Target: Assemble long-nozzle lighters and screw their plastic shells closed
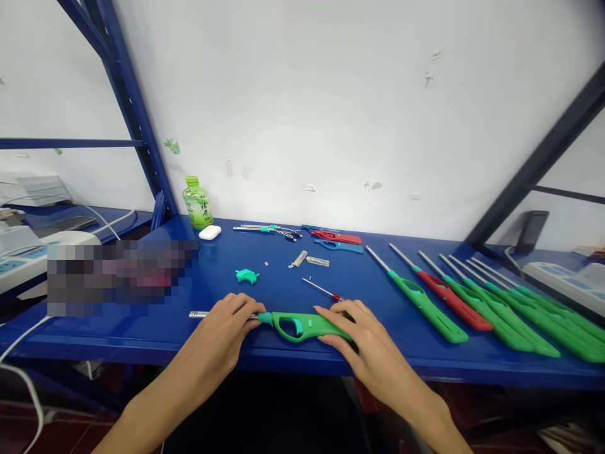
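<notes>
My left grip point(227, 325) pinches the green lighter point(314, 325) by its metal tube, tip toward nine o'clock; my right grip point(366, 331) clasps its handle end. It's at the tabletop's point(278, 287) six-o'clock edge, the screwdriver point(321, 289) just beyond my right grip, other lighters point(428, 306) toward three, the bottle point(199, 207) at eleven.

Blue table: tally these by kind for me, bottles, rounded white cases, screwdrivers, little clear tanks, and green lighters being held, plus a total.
Bottle: 1
Rounded white case: 1
Screwdriver: 1
Clear tanks: 2
Held green lighter: 1
Total: 6
</notes>
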Available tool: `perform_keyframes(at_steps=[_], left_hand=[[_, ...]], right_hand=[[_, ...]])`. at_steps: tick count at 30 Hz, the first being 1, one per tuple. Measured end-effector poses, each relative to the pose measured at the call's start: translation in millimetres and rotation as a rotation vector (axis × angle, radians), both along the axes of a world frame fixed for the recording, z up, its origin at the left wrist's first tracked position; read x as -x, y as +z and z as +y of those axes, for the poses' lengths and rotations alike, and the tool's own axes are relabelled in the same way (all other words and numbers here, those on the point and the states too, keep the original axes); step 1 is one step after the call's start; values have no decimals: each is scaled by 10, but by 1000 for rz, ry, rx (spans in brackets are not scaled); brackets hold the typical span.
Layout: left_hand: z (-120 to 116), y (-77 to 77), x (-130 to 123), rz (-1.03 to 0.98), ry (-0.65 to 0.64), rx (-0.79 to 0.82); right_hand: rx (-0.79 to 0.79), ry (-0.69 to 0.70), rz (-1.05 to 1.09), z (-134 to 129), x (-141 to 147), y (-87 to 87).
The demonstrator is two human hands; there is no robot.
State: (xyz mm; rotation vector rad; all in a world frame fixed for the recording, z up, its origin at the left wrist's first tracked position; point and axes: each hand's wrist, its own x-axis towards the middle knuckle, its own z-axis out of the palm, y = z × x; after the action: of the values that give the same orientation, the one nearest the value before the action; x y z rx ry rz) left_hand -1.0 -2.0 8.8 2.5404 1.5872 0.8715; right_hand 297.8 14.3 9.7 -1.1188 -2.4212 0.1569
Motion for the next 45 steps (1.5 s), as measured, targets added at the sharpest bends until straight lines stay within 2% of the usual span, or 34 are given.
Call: perform_keyframes(at_steps=[4,10,16,24,27,34,45], left_hand=[[-33,-55,-13,31,9,-63],[-51,-53,-89,74,-85,-183],[-60,-9,-146,73,-160,-302],[-66,-67,-216,65,-170,-471],[-64,-34,-236,64,-178,-460],[-15,108,-252,88,-213,-303],[36,-46,-153,211,-125,-467]], right_hand=[[95,20,55,-41,14,64],[189,68,146,-60,-26,72],[197,134,164,-72,-59,68],[265,123,202,-71,-103,65],[284,138,221,-72,-104,77],[326,166,239,-69,-66,123],[346,66,265,-66,-62,134]])
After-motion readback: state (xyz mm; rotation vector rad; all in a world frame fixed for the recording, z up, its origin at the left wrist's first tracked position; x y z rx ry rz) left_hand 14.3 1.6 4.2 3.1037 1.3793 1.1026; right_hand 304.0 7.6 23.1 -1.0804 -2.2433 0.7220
